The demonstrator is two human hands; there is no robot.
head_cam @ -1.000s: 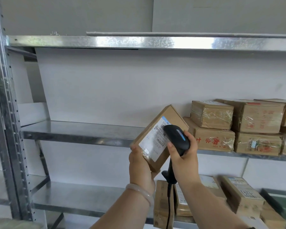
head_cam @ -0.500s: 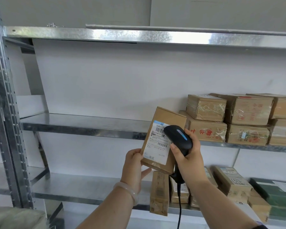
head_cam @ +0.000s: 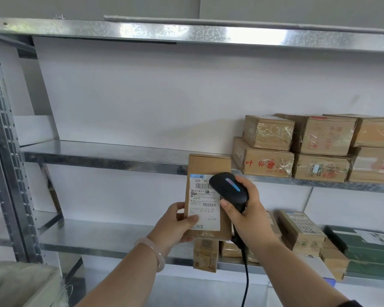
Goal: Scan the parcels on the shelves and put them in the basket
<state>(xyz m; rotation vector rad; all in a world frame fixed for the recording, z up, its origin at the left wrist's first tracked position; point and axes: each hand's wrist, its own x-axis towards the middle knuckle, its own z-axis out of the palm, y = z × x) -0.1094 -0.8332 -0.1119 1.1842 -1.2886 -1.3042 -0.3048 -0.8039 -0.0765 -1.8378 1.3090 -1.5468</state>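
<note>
Turning upright from its earlier tilt, the parcel faces the scanner.

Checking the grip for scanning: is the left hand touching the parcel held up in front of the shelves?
Touching. The head view shows the left hand gripping the parcel, its thumb pressed on the white label.

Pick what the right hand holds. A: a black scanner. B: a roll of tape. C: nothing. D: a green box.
A: the right hand grips a black scanner over the label of the parcel that the left hand holds.
</note>
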